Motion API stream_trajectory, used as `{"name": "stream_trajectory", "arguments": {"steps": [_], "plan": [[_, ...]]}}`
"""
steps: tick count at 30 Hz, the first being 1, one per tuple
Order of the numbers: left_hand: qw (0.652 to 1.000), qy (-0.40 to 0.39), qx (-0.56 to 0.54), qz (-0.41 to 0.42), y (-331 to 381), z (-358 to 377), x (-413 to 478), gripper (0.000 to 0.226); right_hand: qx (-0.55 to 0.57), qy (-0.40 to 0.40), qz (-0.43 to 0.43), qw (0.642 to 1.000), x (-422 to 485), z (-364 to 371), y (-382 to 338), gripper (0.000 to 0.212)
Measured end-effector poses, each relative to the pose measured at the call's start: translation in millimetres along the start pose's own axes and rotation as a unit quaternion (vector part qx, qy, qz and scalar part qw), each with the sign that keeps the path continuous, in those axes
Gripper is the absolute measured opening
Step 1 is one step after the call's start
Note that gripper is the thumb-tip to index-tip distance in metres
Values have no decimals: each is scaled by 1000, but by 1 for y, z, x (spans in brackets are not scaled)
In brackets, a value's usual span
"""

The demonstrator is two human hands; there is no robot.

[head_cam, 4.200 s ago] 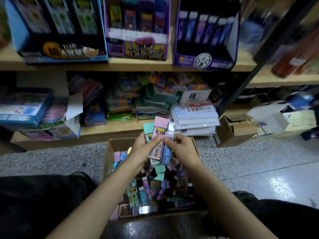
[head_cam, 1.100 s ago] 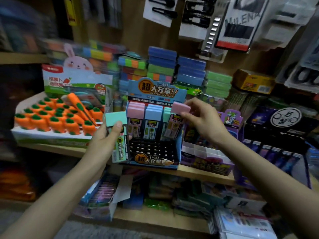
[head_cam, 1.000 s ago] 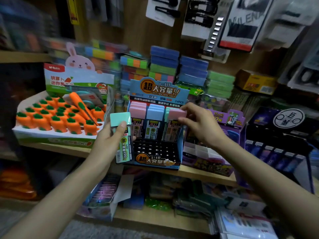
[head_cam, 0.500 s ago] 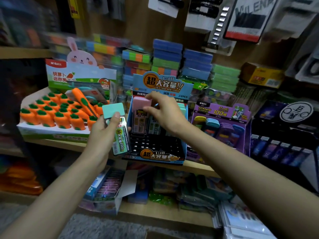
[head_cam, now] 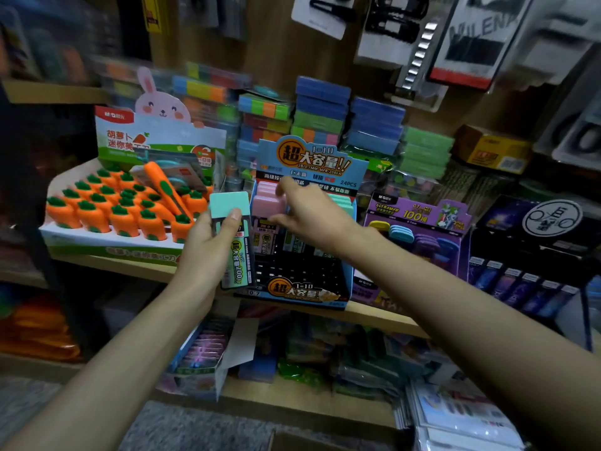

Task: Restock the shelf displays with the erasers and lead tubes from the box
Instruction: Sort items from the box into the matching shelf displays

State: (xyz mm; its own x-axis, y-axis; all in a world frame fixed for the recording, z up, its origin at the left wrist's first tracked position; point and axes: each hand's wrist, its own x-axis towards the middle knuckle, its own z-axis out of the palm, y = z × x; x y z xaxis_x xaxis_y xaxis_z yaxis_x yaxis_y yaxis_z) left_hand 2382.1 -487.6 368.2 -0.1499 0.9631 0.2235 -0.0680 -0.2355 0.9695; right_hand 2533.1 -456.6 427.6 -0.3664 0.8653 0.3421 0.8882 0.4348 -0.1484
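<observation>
A blue lead-tube display box [head_cam: 309, 289] stands on the wooden shelf [head_cam: 377, 315]. Pink-capped tubes fill its left column and green-capped tubes [head_cam: 341, 201] its right. My right hand [head_cam: 309, 216] reaches over the box, with thumb and fingers pinching a pink-capped lead tube [head_cam: 267, 205] at the front of the left column. My left hand [head_cam: 205, 255] grips a green-capped lead tube [head_cam: 229, 222] upright just left of the box. The cardboard supply box is out of view.
A carrot eraser display [head_cam: 123, 219] sits to the left of the box. A purple lead display [head_cam: 419, 222] and a dark display [head_cam: 536, 252] sit to its right. Stacked colour pads [head_cam: 322, 105] stand behind it. Packets crowd the lower shelf [head_cam: 309, 395].
My view rose from the floor box to the shelf. My right hand carried the pink-capped tube from the display's right side to its left column. My left hand stayed put with the green-capped tube.
</observation>
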Motion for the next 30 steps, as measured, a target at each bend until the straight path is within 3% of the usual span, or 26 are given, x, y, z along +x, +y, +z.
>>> {"name": "stream_trajectory", "arguments": {"steps": [2, 5, 9, 13, 15, 18, 20, 25, 30], "plan": [[1000, -25, -5, 0, 1, 3, -2, 21, 80, 29, 7, 996, -10, -14, -1, 34], [998, -69, 2, 12, 4, 12, -6, 15, 290, 31, 49, 955, -25, -26, -9, 24], [991, -122, 15, 53, 11, 27, -14, 13, 328, -12, 35, 944, -35, -25, -9, 11], [981, -139, 102, 92, 9, 29, -13, 13, 341, 55, 86, 935, -38, -42, 20, 7], [942, -171, 263, 117, 0, 23, -12, 36, 315, 100, 112, 937, -40, -51, 40, 8], [810, -268, 503, 136, -16, 20, -15, 79, 268, 117, 125, 948, -46, -50, 60, 9], [758, -295, 561, 155, -25, 20, -16, 81, 225, 96, 116, 963, -51, -43, 65, 13], [757, -277, 557, 200, -31, 20, -14, 55, 199, 103, 97, 970, -52, -31, 66, 18], [763, -267, 553, 203, -30, 21, -14, 50, 211, 75, 98, 969, -52, -36, 71, 22]]}}
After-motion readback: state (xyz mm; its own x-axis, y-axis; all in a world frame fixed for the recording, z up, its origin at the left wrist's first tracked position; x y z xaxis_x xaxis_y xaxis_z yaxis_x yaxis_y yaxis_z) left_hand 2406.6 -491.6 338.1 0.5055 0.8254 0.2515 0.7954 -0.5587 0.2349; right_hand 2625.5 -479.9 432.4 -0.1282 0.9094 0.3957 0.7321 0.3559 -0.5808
